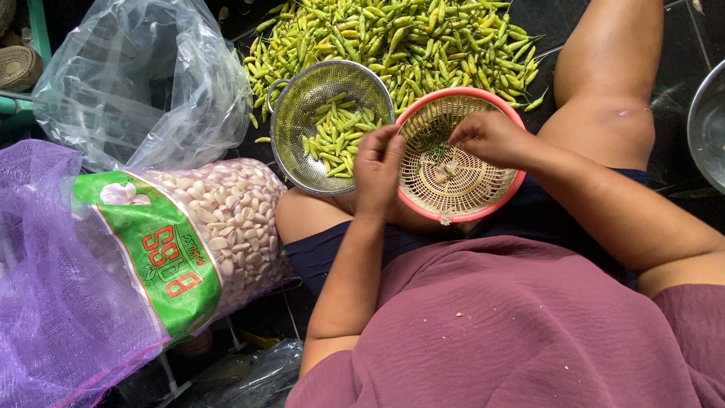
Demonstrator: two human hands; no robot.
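A pink plastic basket (pixel 507 190) rests on my lap, holding green stems and a few pale bits. My left hand (pixel 376 170) is at its left rim with the fingers curled in; what it holds is hidden. My right hand (pixel 491 137) is over the basket with fingertips pinched on something small I cannot make out. A steel colander (pixel 302 159) with several green chillies (pixel 337 132) sits just left of the basket. A large heap of green chillies (pixel 393 41) lies on the dark floor beyond.
A clear bag of peeled garlic cloves (pixel 234 219) with a green label lies at the left, partly under purple mesh netting (pixel 45 287). An empty clear plastic bag (pixel 143 83) sits behind it. A steel bowl's rim (pixel 698 125) shows at the right edge. My bare knee (pixel 604 91) is raised at upper right.
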